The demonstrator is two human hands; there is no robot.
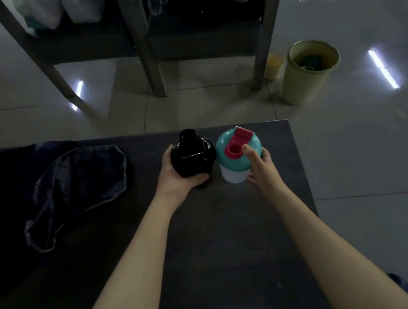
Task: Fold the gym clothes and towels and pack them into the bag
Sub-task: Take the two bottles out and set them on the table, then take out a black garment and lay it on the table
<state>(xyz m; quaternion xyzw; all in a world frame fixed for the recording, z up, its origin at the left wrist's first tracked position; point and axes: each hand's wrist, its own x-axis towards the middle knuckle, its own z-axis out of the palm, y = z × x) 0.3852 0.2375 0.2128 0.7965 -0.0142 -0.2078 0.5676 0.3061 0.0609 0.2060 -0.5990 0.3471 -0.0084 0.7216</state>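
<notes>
**Two bottles, two hands, one crumpled cloth**

Two bottles are standing side by side, nearly touching, near the far edge of the dark matte rectangular table (233, 240). The left hand (175, 175) is gripping the glossy black round plastic bottle (193, 155), with its fingers curling around the side and the bottom part. The right hand (260, 165) is holding the translucent white shaker bottle with a teal dome lid and a pink flip cap (238, 150). Its thumb is resting on the lid beside the pink spout and its fingers are wrapping around the pale body.

One dark blue piece of soft cloth (80, 191), wrinkled and with a paler stitched hem, is lying on the left part of the table, well apart from both hands.

On the shiny tiled floor one pale green round plastic bin (304, 84) is standing, and one small yellow cylindrical container (274, 66) is standing just beside it.
</notes>
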